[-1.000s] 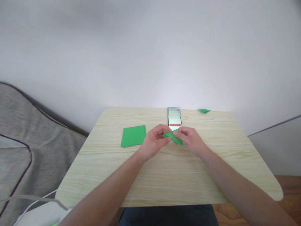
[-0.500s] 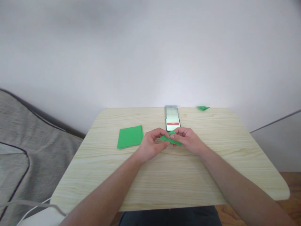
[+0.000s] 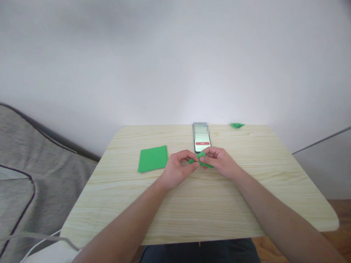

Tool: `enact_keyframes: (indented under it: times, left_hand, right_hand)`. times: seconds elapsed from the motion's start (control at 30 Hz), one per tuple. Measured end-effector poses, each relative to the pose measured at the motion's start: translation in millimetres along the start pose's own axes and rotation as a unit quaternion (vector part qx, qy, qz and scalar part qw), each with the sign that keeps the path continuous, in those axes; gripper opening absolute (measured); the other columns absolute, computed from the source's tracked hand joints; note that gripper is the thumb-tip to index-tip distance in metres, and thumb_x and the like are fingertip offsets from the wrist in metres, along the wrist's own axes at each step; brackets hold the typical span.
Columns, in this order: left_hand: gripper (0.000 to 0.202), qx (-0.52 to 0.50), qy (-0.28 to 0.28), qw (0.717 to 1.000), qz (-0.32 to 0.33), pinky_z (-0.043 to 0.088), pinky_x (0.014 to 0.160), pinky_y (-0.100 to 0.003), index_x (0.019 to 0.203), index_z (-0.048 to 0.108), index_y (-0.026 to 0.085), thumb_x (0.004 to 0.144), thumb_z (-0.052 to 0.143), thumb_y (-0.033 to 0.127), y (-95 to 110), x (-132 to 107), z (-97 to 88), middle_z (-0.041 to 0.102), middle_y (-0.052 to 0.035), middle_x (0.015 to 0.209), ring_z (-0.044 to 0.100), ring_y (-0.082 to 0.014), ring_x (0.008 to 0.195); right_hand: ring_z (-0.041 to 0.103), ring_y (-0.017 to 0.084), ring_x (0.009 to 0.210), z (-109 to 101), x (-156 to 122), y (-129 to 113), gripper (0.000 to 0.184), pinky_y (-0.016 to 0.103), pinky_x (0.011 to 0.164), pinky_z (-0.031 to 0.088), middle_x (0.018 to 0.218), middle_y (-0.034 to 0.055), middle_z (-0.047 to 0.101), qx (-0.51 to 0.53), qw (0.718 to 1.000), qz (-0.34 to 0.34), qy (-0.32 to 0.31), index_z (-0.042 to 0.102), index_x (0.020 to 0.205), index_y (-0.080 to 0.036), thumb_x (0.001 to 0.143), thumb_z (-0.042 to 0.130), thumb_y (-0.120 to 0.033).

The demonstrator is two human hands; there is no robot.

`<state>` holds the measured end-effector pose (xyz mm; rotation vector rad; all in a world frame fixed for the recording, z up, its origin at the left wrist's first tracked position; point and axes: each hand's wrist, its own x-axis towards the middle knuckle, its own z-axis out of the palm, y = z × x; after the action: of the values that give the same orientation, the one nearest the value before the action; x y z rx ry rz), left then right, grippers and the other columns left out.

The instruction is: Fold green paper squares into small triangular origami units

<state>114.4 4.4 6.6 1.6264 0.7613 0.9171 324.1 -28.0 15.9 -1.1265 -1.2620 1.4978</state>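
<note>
Between my two hands, just above the table's middle, is a small piece of folded green paper [image 3: 201, 155]. The fingertips of my left hand [image 3: 179, 166] pinch its left end. My right hand [image 3: 219, 160] grips its right part, thumb on top and fingers behind. Parts of the paper's folds are covered by my fingers. A stack of green paper [image 3: 153, 159] lies flat beside my left hand. Right behind my hands a phone [image 3: 202, 140] lies face up with its screen lit.
At the back edge, right of the phone, lies a small pointed folded green paper piece [image 3: 237, 125]. The pale wood-grain table [image 3: 208, 208] stands against a white wall [image 3: 175, 65]. Grey fabric [image 3: 52, 190] and a cable [image 3: 52, 237] are at the left.
My left fingers have closed in on the paper's left end, so less of it shows there, and a flap stands up more at its middle. The view has shifted slightly.
</note>
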Motion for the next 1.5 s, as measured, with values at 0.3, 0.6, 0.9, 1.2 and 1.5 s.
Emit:
enact_keyframes:
  times: [0.3,0.6,0.9,1.2,1.5]
  left_hand:
    - [0.011,-0.004,0.050,0.999,0.008,0.049,0.082,-0.032,0.086,0.072,0.018,0.082,0.077,0.028,-1.2,1.4,1.8,0.072,-0.0046,0.086,0.064,-0.0184,0.084]
    - [0.011,-0.021,0.093,0.995,0.002,0.047,0.078,-0.029,0.085,0.072,0.017,0.082,0.078,0.027,-1.6,3.0,3.1,0.071,-0.0037,0.083,0.061,-0.0157,0.080]
    - [0.019,-0.112,0.107,0.988,-0.028,0.049,0.074,-0.027,0.083,0.073,0.016,0.078,0.084,0.030,6.5,6.0,4.1,0.072,-0.0029,0.079,0.062,-0.0137,0.073]
    - [0.023,-0.136,0.110,0.984,-0.033,0.052,0.075,-0.028,0.091,0.072,0.015,0.081,0.082,0.032,5.6,4.2,5.1,0.074,-0.0039,0.078,0.068,-0.0146,0.074]
    - [0.024,-0.107,0.100,0.989,0.013,0.051,0.080,-0.027,0.093,0.072,0.017,0.077,0.086,0.026,1.7,3.9,5.4,0.073,-0.0038,0.090,0.067,-0.0148,0.084]
  right_hand:
    - [0.065,0.016,0.065,5.6,-3.8,-6.6,0.053,0.031,0.068,0.049,0.071,-0.0055,0.068,0.006,1.000,-0.018,0.022,0.056,0.132,-0.028,0.083,0.078,-0.028]
    - [0.068,0.017,0.085,2.2,-1.7,6.0,0.026,0.031,0.078,0.052,0.091,0.0007,0.074,-0.034,0.994,-0.088,0.056,0.075,0.097,-0.024,0.075,0.087,-0.026]
    - [0.074,0.019,0.081,7.6,-6.2,2.2,0.017,0.034,0.079,0.056,0.085,0.0035,0.079,-0.085,0.984,-0.120,0.103,0.076,0.097,-0.023,0.089,0.076,-0.038]
    - [0.076,0.020,0.083,7.3,-4.0,2.0,0.019,0.036,0.082,0.059,0.086,0.0050,0.081,-0.067,0.985,-0.114,0.115,0.073,0.093,-0.021,0.089,0.076,-0.040]
    - [0.075,0.019,0.078,8.9,-6.7,-3.9,0.017,0.035,0.080,0.059,0.081,0.0039,0.080,-0.043,0.989,-0.116,0.087,0.073,0.091,-0.021,0.089,0.077,-0.038]
